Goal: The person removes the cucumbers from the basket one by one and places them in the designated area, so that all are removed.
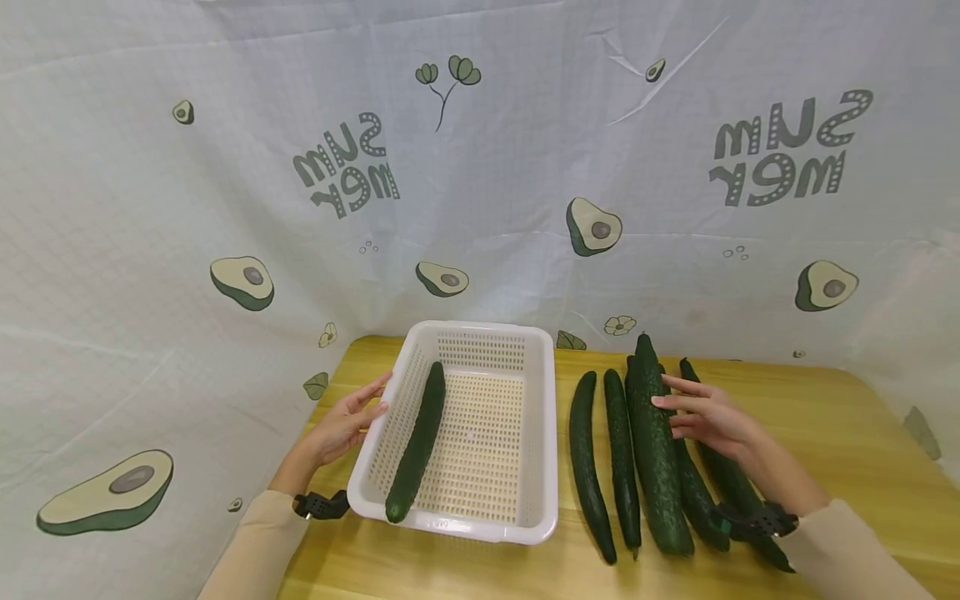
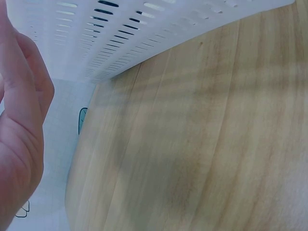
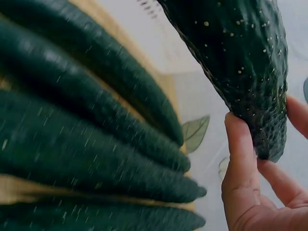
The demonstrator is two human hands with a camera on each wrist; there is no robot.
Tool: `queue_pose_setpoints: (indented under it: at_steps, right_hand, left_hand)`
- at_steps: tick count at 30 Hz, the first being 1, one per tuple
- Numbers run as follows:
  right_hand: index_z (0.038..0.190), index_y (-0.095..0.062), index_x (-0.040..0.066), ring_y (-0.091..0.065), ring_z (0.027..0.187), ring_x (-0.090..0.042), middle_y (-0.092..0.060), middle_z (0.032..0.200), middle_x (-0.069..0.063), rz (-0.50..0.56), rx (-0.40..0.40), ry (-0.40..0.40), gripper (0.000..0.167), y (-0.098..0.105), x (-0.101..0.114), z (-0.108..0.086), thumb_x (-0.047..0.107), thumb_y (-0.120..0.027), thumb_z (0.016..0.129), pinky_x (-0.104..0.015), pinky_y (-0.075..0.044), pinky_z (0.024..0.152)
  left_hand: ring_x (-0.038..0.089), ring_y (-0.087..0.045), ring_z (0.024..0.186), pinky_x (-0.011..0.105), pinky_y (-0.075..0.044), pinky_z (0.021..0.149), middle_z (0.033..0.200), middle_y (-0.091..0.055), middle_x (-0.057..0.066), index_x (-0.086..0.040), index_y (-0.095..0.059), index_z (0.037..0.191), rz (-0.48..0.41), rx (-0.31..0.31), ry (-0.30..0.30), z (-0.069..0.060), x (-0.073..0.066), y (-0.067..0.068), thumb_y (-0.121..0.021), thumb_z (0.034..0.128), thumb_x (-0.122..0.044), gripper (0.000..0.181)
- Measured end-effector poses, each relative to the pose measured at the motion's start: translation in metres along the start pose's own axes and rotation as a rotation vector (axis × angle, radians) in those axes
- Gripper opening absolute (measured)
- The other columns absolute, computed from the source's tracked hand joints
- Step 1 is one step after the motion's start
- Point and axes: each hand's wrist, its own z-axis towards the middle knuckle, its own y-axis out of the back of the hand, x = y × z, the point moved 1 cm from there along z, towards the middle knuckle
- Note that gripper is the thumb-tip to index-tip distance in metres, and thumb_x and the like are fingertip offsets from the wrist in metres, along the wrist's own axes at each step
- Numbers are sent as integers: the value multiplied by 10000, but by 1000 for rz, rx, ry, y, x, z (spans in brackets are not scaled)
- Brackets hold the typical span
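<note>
My right hand point(image 1: 712, 417) grips a thick dark green cucumber point(image 1: 658, 467) near its far end. In the right wrist view, the thumb and fingers point(image 3: 238, 154) pinch the tapered tip of this bumpy cucumber point(image 3: 245, 62), which appears raised over the others. Several more cucumbers point(image 1: 588, 467) lie side by side underneath and around it. My left hand point(image 1: 341, 429) is at the left rim of a white perforated plastic basket point(image 1: 549, 433), fingertips touching it. One cucumber point(image 1: 420, 442) lies lengthwise along the basket's left side. In the left wrist view, the fingertips are out of frame.
The wooden table point(image 1: 825, 433) extends to the right of the cucumbers. Behind it hangs a pale cloth point(image 1: 495, 208) printed with avocados and lettering. A black band point(image 1: 322, 505) is worn on each wrist.
</note>
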Motion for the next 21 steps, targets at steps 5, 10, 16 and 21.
queue_pose_setpoints:
  at_steps: [5,10,16,21]
  right_hand:
    - [1572,-235,197,-593,1060,-403,-330,1486,-323,-64,-55,-45,656,10,-7,-2,158,-586,1019,-348,-545,751]
    - [1545,62,-19,-100,1361,-623,89,1552,-384,-115,-58,-86,833,22,-12,-4,200,-557,1033,-336,-548,844]
    - [1566,-7,71,-48,1353,-631,139,1550,-366,-99,-51,-60,752,37,-16,-9,188,-535,1044,-327,-550,826]
    - [1545,-252,313,-295,1336,-579,-188,1569,-326,-120,-12,10,584,53,-18,-15,137,-511,1051,-330,-550,802]
  left_hand:
    - [226,-675,1024,396,-583,783,1393,-371,105,-153,-189,1612,-6,11,-4,-1,1,0,-474,1060,-50,630]
    - [230,-671,1034,409,-578,800,1399,-372,112,-151,-187,1612,-1,14,-8,-1,2,0,-478,1057,-45,635]
    - [236,-667,1045,418,-574,811,1422,-353,132,-157,-194,1612,4,15,-11,0,2,0,-476,1057,-43,633]
    - [243,-666,1041,431,-576,804,1408,-352,133,-158,-189,1612,12,18,-8,1,2,1,-471,1061,-52,628]
